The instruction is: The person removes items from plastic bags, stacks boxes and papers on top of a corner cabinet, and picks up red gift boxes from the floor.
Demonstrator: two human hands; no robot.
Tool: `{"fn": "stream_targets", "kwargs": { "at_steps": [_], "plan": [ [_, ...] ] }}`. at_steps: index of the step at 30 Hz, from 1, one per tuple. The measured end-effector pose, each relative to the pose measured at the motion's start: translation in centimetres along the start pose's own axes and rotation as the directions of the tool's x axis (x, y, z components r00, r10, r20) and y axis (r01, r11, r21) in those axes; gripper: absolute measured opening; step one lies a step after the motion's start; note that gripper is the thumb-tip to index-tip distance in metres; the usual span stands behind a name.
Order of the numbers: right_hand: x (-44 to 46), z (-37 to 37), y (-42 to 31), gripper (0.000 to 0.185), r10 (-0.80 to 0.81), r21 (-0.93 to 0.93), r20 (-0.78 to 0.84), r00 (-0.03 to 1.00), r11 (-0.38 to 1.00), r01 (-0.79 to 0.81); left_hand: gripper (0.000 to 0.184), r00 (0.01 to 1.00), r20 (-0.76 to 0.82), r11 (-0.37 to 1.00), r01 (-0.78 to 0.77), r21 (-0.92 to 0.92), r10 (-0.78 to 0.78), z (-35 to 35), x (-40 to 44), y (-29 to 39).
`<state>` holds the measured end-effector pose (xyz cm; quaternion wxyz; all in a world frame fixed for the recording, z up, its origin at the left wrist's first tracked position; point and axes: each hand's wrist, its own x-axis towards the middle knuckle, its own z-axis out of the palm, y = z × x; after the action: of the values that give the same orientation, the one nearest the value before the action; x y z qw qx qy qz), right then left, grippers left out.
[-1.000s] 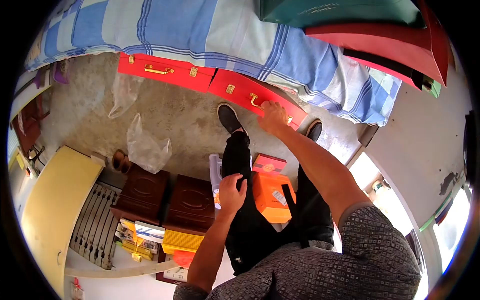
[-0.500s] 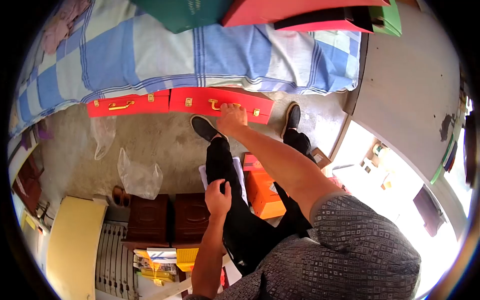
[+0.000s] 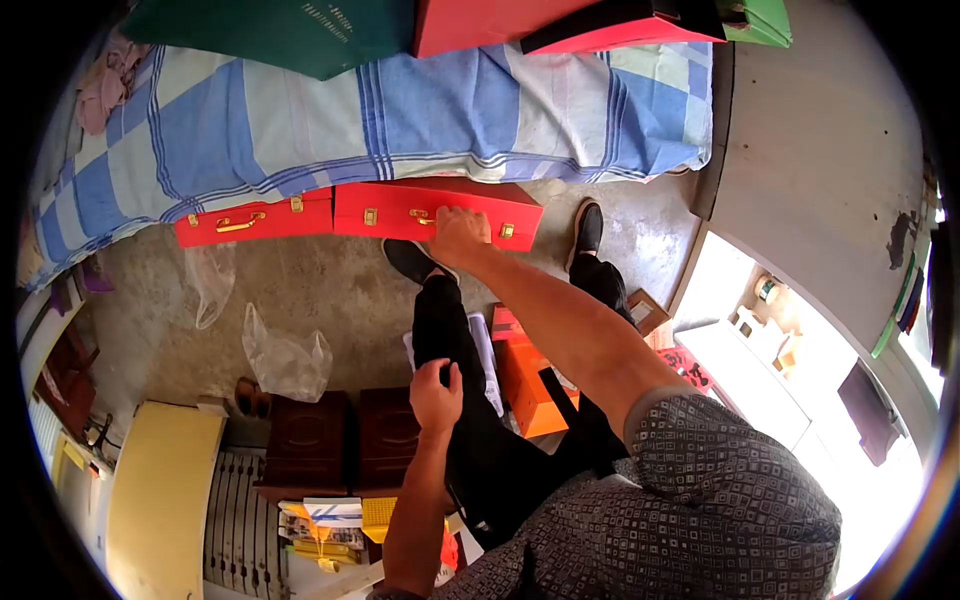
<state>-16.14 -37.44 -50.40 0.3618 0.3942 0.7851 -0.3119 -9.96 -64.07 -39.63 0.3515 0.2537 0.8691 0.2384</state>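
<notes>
Two red cases with gold clasps lie end to end along the edge of the cloth-covered bed. My right hand is closed round the gold handle of the right red case, whose right part stands out from under the cloth. The left red case has its own gold handle, untouched. My left hand hangs above my left thigh, near a whitish-purple item on the floor; its fingers are curled, and I cannot make out anything in them.
A blue checked cloth covers the bed, with a green bag and a red bag on top. Clear plastic bags lie on the floor. Behind are an orange box, brown stools and a yellow panel.
The view has swung, shifting the bed and bags leftward. The right red case has come slightly further out from under the cloth, with my right hand still at its handle.
</notes>
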Motion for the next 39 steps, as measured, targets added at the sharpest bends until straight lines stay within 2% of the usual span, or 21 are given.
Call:
{"fn": "stream_targets", "kwargs": {
  "at_steps": [7, 9, 16, 19, 21, 22, 24, 28, 30, 31, 33, 35, 38, 39],
  "plan": [
    [-1.6, -1.4, 0.8, 0.041, -0.004, 0.029, 0.111, 0.994, 1.000, 0.001, 0.015, 1.000, -0.016, 1.000, 0.021, 0.007, -0.021, -0.1, 0.1, 0.1],
    [-2.2, -2.0, 1.3, 0.047, 0.049, 0.090, 0.145, 0.988, 0.994, -0.063, 0.015, 0.999, -0.035, 1.000, 0.027, 0.003, -0.026, -0.1, 0.1, 0.2],
    [-3.9, 1.1, 7.1, 0.045, 0.137, 0.154, 0.148, 0.979, 0.975, -0.160, 0.016, 0.999, -0.033, 1.000, 0.025, -0.003, -0.025, 0.4, 0.2, 0.5],
    [-5.3, 2.0, 9.3, 0.039, 0.185, 0.219, 0.230, 0.956, 0.947, -0.236, 0.016, 0.999, -0.016, 0.999, 0.040, 0.012, -0.040, 0.4, 0.2, 0.5],
    [-6.0, 2.6, 10.4, 0.038, 0.205, 0.318, 0.166, 0.965, 0.915, -0.249, 0.016, 0.999, -0.010, 0.999, 0.051, 0.020, -0.050, 0.5, 0.2, 0.6],
    [-6.4, 2.6, 10.9, 0.038, 0.205, 0.311, 0.170, 0.964, 0.917, -0.250, 0.016, 0.999, -0.001, 0.999, 0.051, 0.016, -0.051, 0.5, 0.3, 0.7],
    [-7.3, 2.7, 11.8, 0.037, 0.252, 0.477, 0.184, 0.950, 0.823, -0.310, 0.016, 0.999, 0.002, 0.999, 0.038, 0.020, -0.038, 0.4, 0.4, 0.9],
    [-8.1, 6.3, 15.8, 0.029, 0.254, 0.577, 0.132, 0.958, 0.767, -0.283, 0.017, 0.998, 0.015, 0.998, 0.055, 0.041, -0.056, 0.5, 0.5, 1.3],
    [-9.0, 7.2, 17.1, 0.021, 0.306, 0.791, 0.225, 0.925, 0.498, -0.357, 0.017, 0.998, 0.025, 0.998, 0.050, 0.045, -0.052, 0.6, 0.5, 1.5],
    [-9.3, 7.3, 17.6, 0.021, 0.311, 0.788, 0.224, 0.924, 0.500, -0.360, 0.017, 0.999, 0.029, 0.998, 0.042, 0.054, -0.044, 0.7, 0.7, 1.6],
    [-9.8, 7.7, 18.4, 0.017, 0.343, 0.885, 0.308, 0.887, 0.239, -0.400, 0.017, 0.997, 0.045, 0.997, 0.053, 0.048, -0.055, 0.8, 0.8, 1.7],
    [-10.2, 8.1, 19.2, 0.014, 0.364, 0.897, 0.307, 0.879, 0.198, -0.395, 0.017, 0.997, 0.062, 0.995, 0.029, 0.096, -0.035, 1.2, 0.7, 1.6],
    [-10.5, 6.4, 19.4, 0.005, 0.302, 0.914, 0.403, 0.864, -0.086, -0.397, 0.016, 0.999, 0.054, 0.995, 0.001, 0.103, -0.006, 0.8, 1.3, 2.8],
    [-10.3, 6.6, 20.0, 0.005, 0.299, 0.909, 0.414, 0.860, -0.084, -0.408, 0.016, 0.999, 0.046, 0.994, -0.028, 0.107, 0.024, 0.7, 1.4, 3.1]
  ]
}}
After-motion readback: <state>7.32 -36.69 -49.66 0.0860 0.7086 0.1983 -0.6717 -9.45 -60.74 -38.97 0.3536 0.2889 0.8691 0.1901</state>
